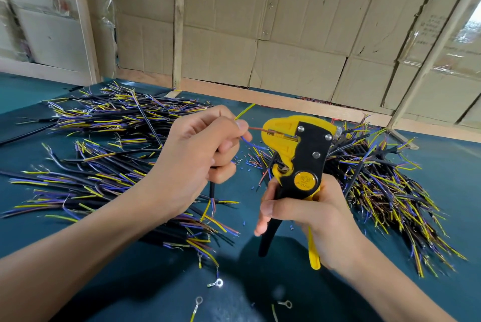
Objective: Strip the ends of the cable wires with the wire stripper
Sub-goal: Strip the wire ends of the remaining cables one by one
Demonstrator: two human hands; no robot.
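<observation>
My left hand grips a black cable whose lower end hangs below the fist, and pinches its brown wire between thumb and forefinger. The brown wire's tip lies in the yellow jaws of the wire stripper. A yellow-green wire and a blue wire of the same cable splay out past the fingers. My right hand holds the stripper upright by its black and yellow handles, which stand apart.
A large heap of cut cables lies on the dark teal table at left, another heap at right. Loose ring terminals and insulation scraps lie near the front. Cardboard and wooden framing close off the back.
</observation>
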